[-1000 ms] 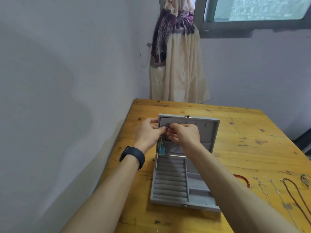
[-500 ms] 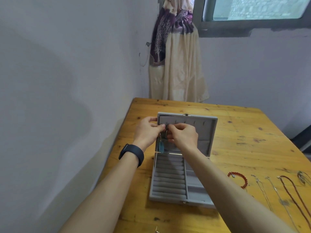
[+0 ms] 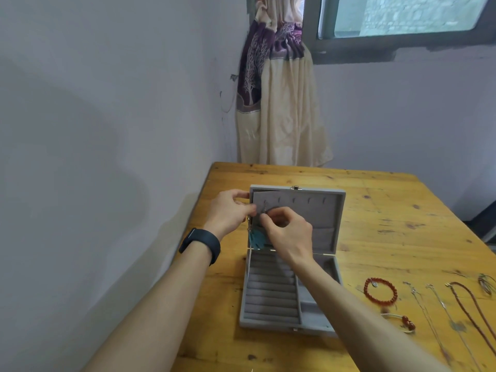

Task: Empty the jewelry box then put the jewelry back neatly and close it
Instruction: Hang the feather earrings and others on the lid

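The grey jewelry box lies open on the wooden table, and its lid is propped upright at the box's far side. The box's ring rolls and side compartments appear bare, so the emptying is judged all but complete. Against the lid's left end a teal feather earring hangs just above the hinge line. The left edge of the lid is gripped by the left hand between curled thumb and fingers. A fine wire at the lid's first hook is pinched by the right hand. The wire is probably the earring's own, though it is too small to be sure. Whether the piece is being unhooked last or hung back first cannot be told. Either way, the neat refilling and the closing are left. To the right of the box, a red bead bracelet, a cord bracelet, thin chains, a dark red necklace and bangles are laid out well apart from it. Beyond the box a knotted curtain is seen. Access to the box's compartments is crossed by the right forearm.
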`<state>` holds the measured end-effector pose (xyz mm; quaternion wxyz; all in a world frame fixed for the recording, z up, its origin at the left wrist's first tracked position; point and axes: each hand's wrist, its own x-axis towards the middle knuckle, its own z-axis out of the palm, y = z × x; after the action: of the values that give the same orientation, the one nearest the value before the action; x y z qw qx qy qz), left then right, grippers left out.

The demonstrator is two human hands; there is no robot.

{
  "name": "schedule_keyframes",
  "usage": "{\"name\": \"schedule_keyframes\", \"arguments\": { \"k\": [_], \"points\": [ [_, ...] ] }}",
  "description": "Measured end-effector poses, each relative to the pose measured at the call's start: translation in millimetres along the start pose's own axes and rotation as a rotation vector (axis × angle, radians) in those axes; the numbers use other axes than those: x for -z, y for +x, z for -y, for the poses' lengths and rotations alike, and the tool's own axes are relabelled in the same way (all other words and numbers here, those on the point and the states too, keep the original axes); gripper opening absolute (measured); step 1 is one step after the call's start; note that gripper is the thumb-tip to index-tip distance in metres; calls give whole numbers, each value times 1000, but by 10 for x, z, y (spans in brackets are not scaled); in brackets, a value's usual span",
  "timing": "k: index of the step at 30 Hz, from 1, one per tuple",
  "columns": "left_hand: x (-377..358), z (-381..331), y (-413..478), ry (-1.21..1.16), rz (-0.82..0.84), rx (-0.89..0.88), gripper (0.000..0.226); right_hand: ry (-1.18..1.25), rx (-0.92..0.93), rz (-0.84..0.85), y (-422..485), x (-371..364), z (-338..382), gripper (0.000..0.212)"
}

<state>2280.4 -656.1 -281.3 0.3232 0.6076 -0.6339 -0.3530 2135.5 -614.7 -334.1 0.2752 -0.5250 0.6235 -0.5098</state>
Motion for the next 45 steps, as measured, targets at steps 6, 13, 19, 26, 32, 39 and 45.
{"name": "schedule_keyframes", "arguments": {
  "k": [6,13,19,26,32,39,45],
  "points": [
    [15,-15,-33,-25,32,4,43,-170,36,-19,84,-64,44,25],
    [11,-39,-142,-161,28,5,24,-11,-22,45,16,113,-20,21],
    [18,-207,-242,-181,109,-35,17,316,-37,251,-15,332,84,14],
    [31,-489,-181,-191,76,-40,14,276,51,271,147,507,282,19],
    [-4,-520,-120,-185,51,-50,15,150,84,259,318,521,230,17],
    [-59,-383,-23,-26,-1,-114,14,-49,163,191,415,451,179,10],
    [-94,-353,4,122,-107,-237,14,-177,307,78,442,353,117,10]
  ]
}}
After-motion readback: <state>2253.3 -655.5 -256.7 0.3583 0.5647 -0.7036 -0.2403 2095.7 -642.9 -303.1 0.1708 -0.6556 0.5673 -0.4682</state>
